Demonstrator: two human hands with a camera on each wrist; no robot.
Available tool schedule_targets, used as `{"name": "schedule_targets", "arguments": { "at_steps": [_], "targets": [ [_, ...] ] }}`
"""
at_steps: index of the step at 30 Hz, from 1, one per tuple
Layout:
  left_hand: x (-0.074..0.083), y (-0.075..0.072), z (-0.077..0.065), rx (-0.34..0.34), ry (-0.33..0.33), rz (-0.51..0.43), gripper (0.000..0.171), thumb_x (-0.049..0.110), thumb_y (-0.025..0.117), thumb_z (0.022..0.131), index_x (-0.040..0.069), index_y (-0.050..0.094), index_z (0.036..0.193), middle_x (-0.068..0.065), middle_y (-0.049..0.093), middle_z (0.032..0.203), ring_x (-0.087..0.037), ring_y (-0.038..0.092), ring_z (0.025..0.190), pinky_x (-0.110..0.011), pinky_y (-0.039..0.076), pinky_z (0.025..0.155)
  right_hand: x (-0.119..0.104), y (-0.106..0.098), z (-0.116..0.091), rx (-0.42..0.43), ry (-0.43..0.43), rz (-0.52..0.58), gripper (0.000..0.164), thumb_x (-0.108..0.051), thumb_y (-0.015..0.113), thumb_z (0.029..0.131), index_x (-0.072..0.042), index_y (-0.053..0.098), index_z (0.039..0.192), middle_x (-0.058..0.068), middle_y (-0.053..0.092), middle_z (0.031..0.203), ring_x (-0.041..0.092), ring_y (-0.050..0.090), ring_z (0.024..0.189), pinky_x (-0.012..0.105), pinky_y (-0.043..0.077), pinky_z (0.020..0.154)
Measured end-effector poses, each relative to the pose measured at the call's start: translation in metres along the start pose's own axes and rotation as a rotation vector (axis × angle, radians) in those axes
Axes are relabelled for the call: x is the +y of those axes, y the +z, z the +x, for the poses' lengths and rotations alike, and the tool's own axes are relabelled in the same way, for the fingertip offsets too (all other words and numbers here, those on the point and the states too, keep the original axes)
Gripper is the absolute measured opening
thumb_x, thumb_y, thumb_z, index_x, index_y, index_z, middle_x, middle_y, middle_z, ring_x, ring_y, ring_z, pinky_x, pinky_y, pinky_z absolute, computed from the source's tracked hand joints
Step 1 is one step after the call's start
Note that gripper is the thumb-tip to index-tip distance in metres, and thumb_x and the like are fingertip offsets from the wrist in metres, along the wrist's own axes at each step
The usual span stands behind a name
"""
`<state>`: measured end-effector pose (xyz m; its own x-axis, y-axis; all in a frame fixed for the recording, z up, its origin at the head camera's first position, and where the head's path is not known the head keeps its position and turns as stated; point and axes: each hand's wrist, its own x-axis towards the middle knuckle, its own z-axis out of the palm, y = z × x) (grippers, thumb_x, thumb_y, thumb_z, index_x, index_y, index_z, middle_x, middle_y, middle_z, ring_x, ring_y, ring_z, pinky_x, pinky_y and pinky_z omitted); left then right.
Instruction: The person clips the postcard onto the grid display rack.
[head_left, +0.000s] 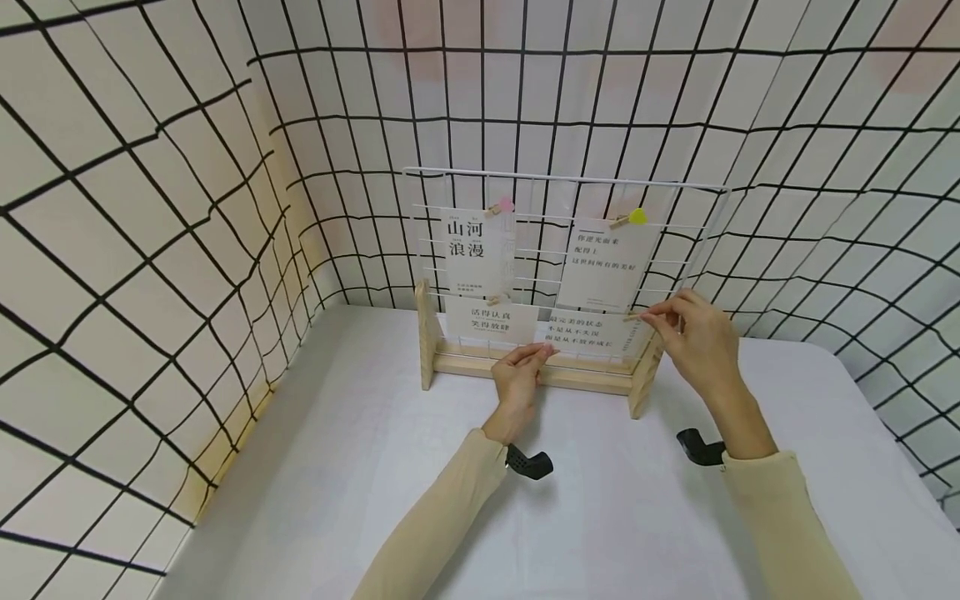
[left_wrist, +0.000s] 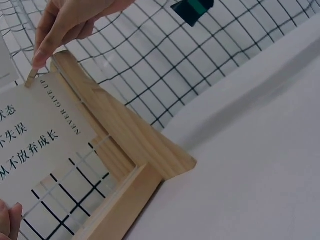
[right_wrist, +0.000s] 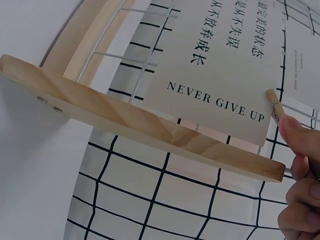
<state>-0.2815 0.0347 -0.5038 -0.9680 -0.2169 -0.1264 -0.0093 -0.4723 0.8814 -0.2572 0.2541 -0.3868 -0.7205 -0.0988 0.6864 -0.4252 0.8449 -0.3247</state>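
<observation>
A white mesh rack [head_left: 566, 178] on a wooden base holds several printed white cards. My right hand [head_left: 693, 337] pinches a small wooden clothespin [right_wrist: 274, 102] between thumb and index finger, at the upper right corner of the lower right card [head_left: 585, 333]. The clothespin's tip overlaps that card, which bears the words NEVER GIVE UP. At the same card's lower left corner, the thumb and fingers of my left hand [head_left: 517, 383] pinch its edge, just above the base bar. Only the left fingertips [left_wrist: 15, 217] show in the left wrist view.
Above hang two more cards, held by a pink-topped clothespin [head_left: 502, 206] and a yellow-topped clothespin [head_left: 633, 217]. A lower left card [head_left: 487, 321] has a plain clothespin at its top. Black wire mesh [head_left: 495, 83] surrounds the white table [head_left: 360, 467] behind and at both sides.
</observation>
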Motion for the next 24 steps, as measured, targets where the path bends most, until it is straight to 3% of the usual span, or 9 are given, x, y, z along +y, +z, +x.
{"name": "schedule_targets", "arguments": {
  "at_steps": [7,17,24],
  "targets": [
    [0.003,0.004,-0.004,0.012,0.048,0.072,0.014,0.004,0.082,0.087,-0.003,0.078,0.098,-0.020,0.079,0.095,0.003,0.065,0.063,-0.014,0.030,0.046,0.002,-0.002,0.000,-0.012,0.015,-0.020,0.017,-0.012,0.084,0.086,0.003,0.078,0.089,0.008,0.055,0.071,0.017,0.042,0.059,0.024,0.028,0.052],
    [0.003,0.007,-0.011,0.006,0.018,0.065,0.014,0.000,0.081,0.086,-0.003,0.077,0.098,-0.019,0.080,0.097,-0.008,0.077,0.079,-0.013,0.039,0.050,0.004,-0.002,-0.003,0.021,0.030,0.022,0.016,-0.010,0.085,0.086,0.001,0.080,0.096,0.009,0.059,0.071,0.008,0.038,0.061,0.019,0.026,0.052],
    [0.006,-0.010,-0.018,-0.053,0.057,0.248,0.022,0.008,0.083,0.086,-0.001,0.076,0.105,-0.015,0.081,0.093,0.000,0.063,0.065,-0.014,0.040,0.052,0.007,-0.003,-0.012,0.066,0.084,0.134,0.019,-0.009,0.079,0.091,0.001,0.078,0.107,0.012,0.065,0.079,0.000,0.036,0.062,0.012,0.026,0.055]
  ]
}}
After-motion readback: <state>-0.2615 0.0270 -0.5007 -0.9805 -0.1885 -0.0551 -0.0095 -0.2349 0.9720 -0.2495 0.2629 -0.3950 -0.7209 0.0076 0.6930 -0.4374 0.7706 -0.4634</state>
